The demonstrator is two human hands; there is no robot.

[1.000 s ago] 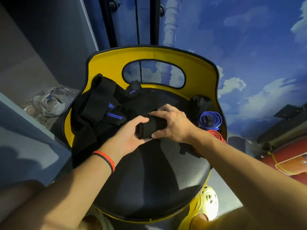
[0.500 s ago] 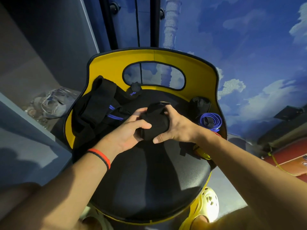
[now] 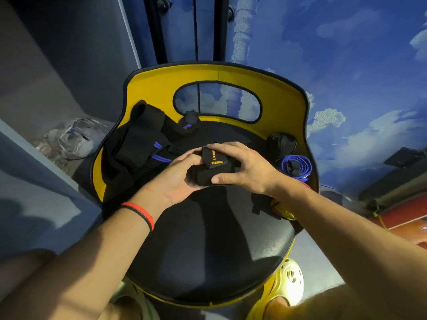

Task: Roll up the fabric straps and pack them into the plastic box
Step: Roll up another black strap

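Observation:
A rolled black fabric strap with orange lettering on its end flap sits between both hands above the black chair seat. My left hand grips its left side from below. My right hand grips it from the right, thumb under the roll and fingers over the top. A heap of loose black straps with blue stripes lies on the seat's left. A rolled black strap and a rolled blue strap lie at the seat's right. No plastic box is in view.
The chair has a yellow back with an oval cutout. More black strap ends and a yellow piece lie under my right forearm. A clear bag of clutter sits on the floor at left. Yellow clogs show below the seat.
The roll has turned in my hands, so the end flap with orange lettering now faces up. Both hands have shifted their hold around it, staying above the seat's middle.

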